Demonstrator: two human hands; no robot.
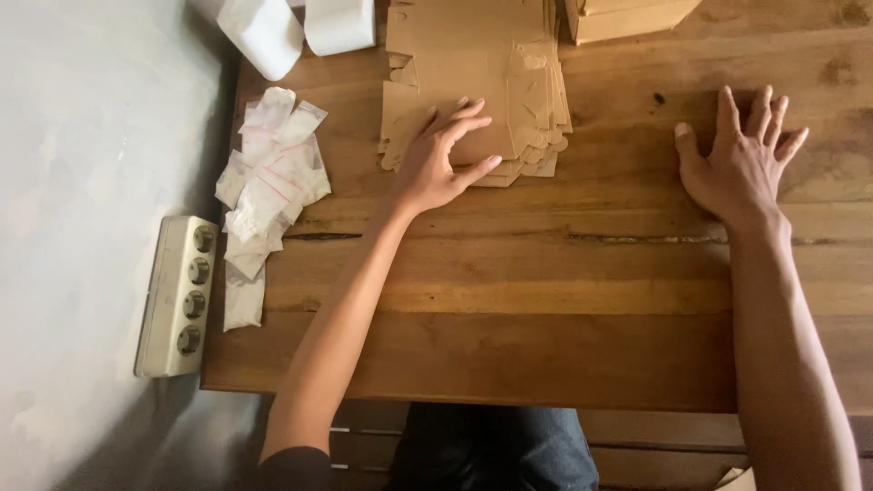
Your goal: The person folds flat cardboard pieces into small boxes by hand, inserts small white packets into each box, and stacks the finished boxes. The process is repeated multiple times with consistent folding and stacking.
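Fingers of the left hand (443,159) lie spread and slightly curled on top of a stack of flat brown cardboard blanks (477,82), the fingertips pressing the uppermost sheet near its lower edge; nothing is pinched. The stack sits at the far middle of the wooden table (546,309), its cut tabs fanned out along the right and bottom edges. Right hand (741,164) rests flat on bare wood well to the right of the stack, palm down, fingers fanned apart, holding nothing. Left of the stack lies a heap of small clear zip bags (268,186) with white contents, trailing down along the table's left edge. Beyond them, at the far left corner, stand two white rolls (296,27). A white power strip (177,295) lies on the grey floor beside the table. More brown cardboard (627,16) lies at the top edge.
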